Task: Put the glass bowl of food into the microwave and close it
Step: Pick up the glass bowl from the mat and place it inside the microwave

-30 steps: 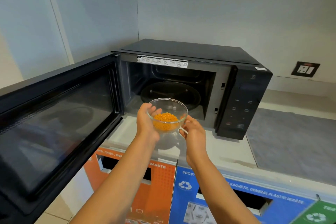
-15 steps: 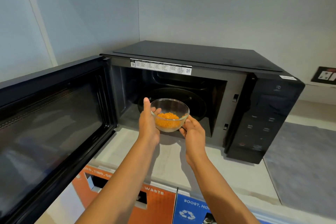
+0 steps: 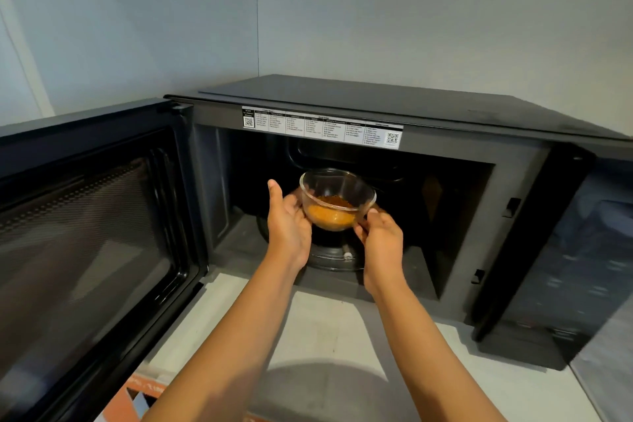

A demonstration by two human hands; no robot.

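Observation:
A clear glass bowl (image 3: 337, 198) of orange food is held inside the mouth of the black microwave (image 3: 394, 102), just above its glass turntable (image 3: 334, 260). My left hand (image 3: 287, 226) grips the bowl's left side with the thumb up. My right hand (image 3: 380, 233) pinches its right rim. The microwave door (image 3: 85, 240) is swung wide open to the left. Whether the bowl touches the turntable cannot be told.
The microwave stands on a pale counter (image 3: 325, 329) in a wall corner. Its control panel (image 3: 579, 267) is on the right. An orange bin label (image 3: 144, 394) shows below the counter's front edge.
Both hands have carried the bowl forward from in front of the microwave into its cavity, over the turntable. The camera has moved closer.

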